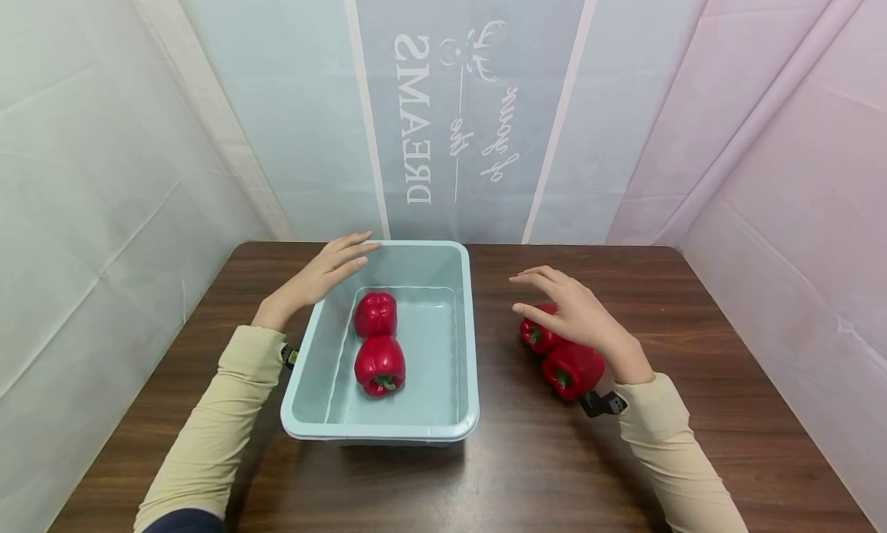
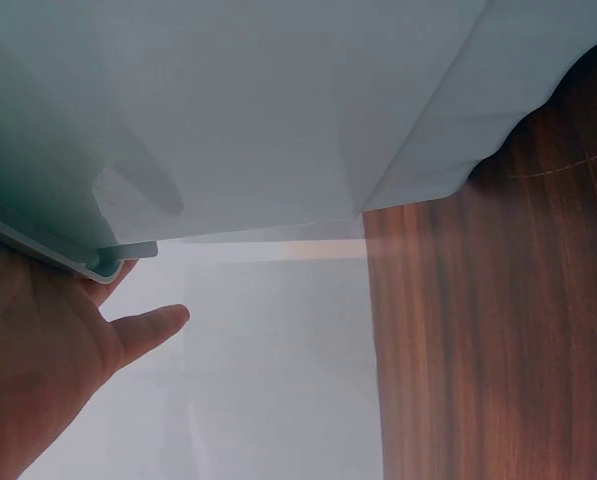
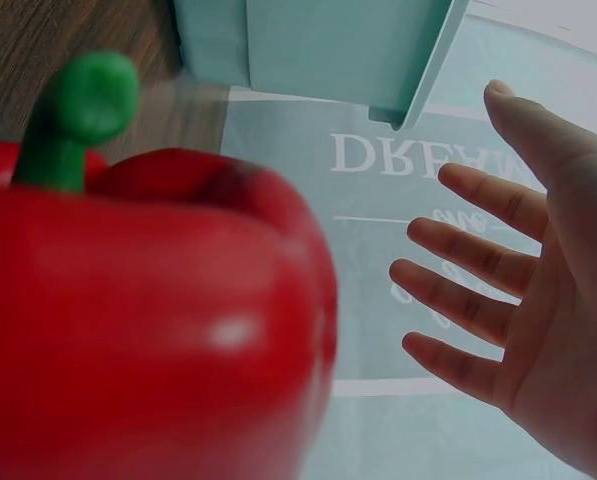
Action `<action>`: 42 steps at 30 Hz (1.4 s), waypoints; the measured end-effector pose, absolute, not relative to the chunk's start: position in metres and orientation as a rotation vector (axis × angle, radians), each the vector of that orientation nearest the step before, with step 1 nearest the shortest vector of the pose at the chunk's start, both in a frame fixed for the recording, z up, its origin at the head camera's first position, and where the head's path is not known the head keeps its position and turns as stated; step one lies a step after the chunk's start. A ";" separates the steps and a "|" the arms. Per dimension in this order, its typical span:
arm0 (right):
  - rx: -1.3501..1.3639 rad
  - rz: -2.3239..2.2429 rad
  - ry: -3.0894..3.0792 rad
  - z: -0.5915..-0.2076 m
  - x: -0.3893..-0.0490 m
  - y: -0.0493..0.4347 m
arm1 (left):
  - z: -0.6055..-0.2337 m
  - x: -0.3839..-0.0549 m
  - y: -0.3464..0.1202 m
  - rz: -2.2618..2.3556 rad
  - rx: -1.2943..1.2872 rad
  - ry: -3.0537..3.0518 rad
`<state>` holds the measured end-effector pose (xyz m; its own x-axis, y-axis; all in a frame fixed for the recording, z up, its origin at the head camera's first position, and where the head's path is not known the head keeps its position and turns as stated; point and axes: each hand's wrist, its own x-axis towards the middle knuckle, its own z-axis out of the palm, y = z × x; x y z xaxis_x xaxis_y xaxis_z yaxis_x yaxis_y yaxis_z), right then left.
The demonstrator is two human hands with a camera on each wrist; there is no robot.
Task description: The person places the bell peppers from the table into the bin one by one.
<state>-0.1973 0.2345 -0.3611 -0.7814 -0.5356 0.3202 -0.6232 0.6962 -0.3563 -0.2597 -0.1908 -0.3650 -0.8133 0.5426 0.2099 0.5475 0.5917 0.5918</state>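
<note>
A pale blue plastic bin (image 1: pixel 430 363) stands on the table with two red bell peppers inside, one pepper (image 1: pixel 376 315) behind the other pepper (image 1: pixel 380 366). My left hand (image 1: pixel 326 271) is at the bin's far left corner, fingers extended over the rim and holding nothing. To the right of the bin lie two more red bell peppers, a rear pepper (image 1: pixel 537 329) and a front pepper (image 1: pixel 574 370). Above them hovers my right hand (image 1: pixel 571 306), fingers spread and palm bare; it partly hides the rear pepper. A pepper (image 3: pixel 158 330) looms large in the right wrist view.
The brown wood-grain table (image 1: pixel 527 471) carries the bin left of its middle. A printed cloth (image 1: pixel 457 132) hangs behind the table's far edge, and pale cloth walls (image 1: pixel 104 209) rise at both sides.
</note>
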 end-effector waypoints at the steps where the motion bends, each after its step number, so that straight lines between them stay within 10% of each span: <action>1: 0.936 0.674 -2.717 -0.361 -0.197 0.235 | -0.365 -0.260 -0.191 -1.043 -0.959 -2.796; 42: 0.905 0.667 -2.768 -0.370 -0.193 0.248 | -0.367 -0.251 -0.188 -1.055 -0.942 -2.793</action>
